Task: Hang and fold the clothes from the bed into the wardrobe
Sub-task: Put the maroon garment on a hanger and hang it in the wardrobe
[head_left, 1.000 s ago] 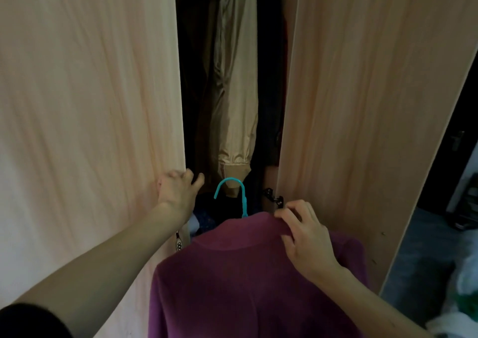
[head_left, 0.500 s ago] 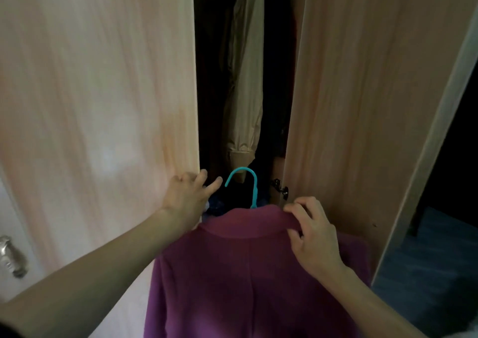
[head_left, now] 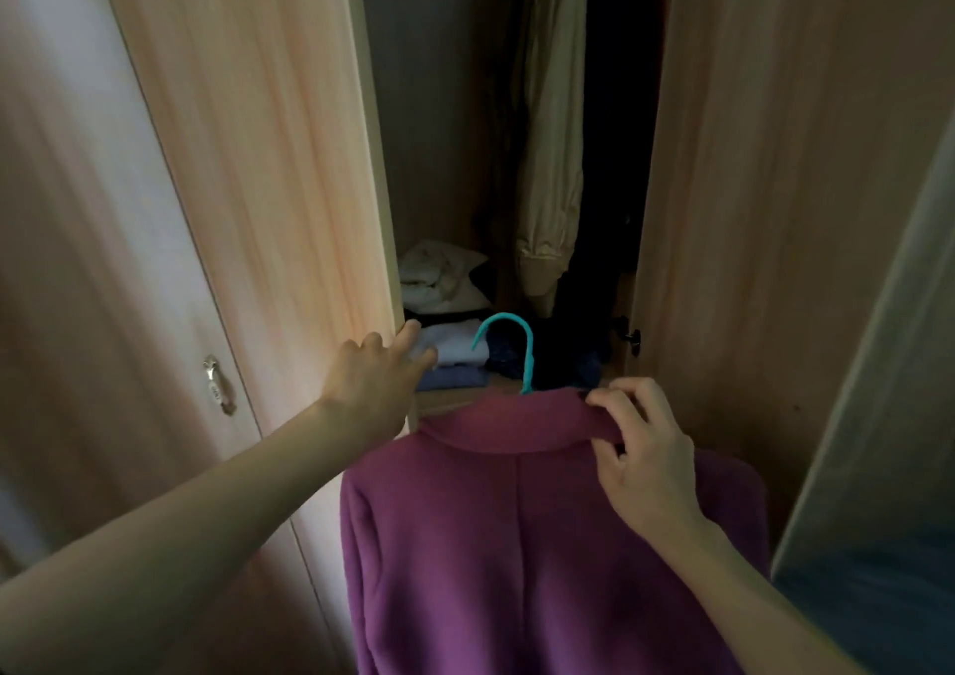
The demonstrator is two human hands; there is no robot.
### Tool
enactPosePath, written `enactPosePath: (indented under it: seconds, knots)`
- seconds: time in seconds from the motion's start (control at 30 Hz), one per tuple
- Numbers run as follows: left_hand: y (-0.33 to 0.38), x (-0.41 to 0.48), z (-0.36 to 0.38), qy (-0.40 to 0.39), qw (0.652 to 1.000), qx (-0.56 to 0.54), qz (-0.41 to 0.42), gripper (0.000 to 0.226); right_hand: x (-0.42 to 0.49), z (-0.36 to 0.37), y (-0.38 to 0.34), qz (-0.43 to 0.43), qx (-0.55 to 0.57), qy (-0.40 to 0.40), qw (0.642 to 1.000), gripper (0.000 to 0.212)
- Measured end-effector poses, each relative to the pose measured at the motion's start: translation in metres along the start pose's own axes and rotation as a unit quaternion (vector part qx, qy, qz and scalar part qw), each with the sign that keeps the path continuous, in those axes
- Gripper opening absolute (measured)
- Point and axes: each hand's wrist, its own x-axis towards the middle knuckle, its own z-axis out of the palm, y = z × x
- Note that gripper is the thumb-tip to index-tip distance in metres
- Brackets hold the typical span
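Swung wider: pale wooden door [head_left: 258, 183] under flat left hand [head_left: 374, 382]; one purple fleece jacket [head_left: 491, 545], one teal plastic hanger [head_left: 528, 364], right hand [head_left: 646, 467] pinching collar [head_left: 506, 426].

Plain magenta-purple coat [head_left: 517, 545] with no pattern. Its hanger [head_left: 524, 359] has a bright teal hook. The wardrobe's left door [head_left: 248, 157] and right door [head_left: 775, 183] are pale peach-beige with streaky vertical wood grain. Inside, the hanging jacket [head_left: 550, 157] is shiny cream, the crumpled cloth [head_left: 439, 276] white, the folded garments [head_left: 455, 359] pale lavender-blue, and the door handle [head_left: 218, 385] silver.
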Motion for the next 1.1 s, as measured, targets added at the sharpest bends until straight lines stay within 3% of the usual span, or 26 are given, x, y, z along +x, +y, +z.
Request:
enactPosePath:
  seconds: [0.3,0.4,0.63,0.83,0.97,1.1]
  knots:
    - [-0.037,-0.086,0.001,0.058,0.998,-0.030,-0.025,0.045,0.005,0.015,-0.058,-0.039,0.032,0.002,0.999,0.046]
    - [-0.057,-0.117,0.006,0.080,0.996,-0.035,-0.001,0.046,0.005,0.023,-0.084,-0.042,0.040,-0.006,0.998,0.047]
    - [-0.103,-0.174,0.035,0.148,0.983,-0.091,-0.052,0.047,-0.002,0.049,-0.142,-0.047,0.070,-0.010,0.996,0.048]
    - [-0.140,-0.216,0.064,0.155,0.974,-0.120,-0.117,0.049,-0.008,0.069,-0.188,-0.052,0.090,-0.018,0.994,0.047]
    - [-0.171,-0.243,0.079,0.109,0.974,-0.114,-0.160,0.058,-0.008,0.082,-0.216,-0.046,0.111,-0.022,0.992,0.048]
    - [-0.181,-0.264,0.085,0.087,0.982,-0.087,-0.140,0.052,-0.007,0.092,-0.237,-0.030,0.128,-0.029,0.991,0.050]
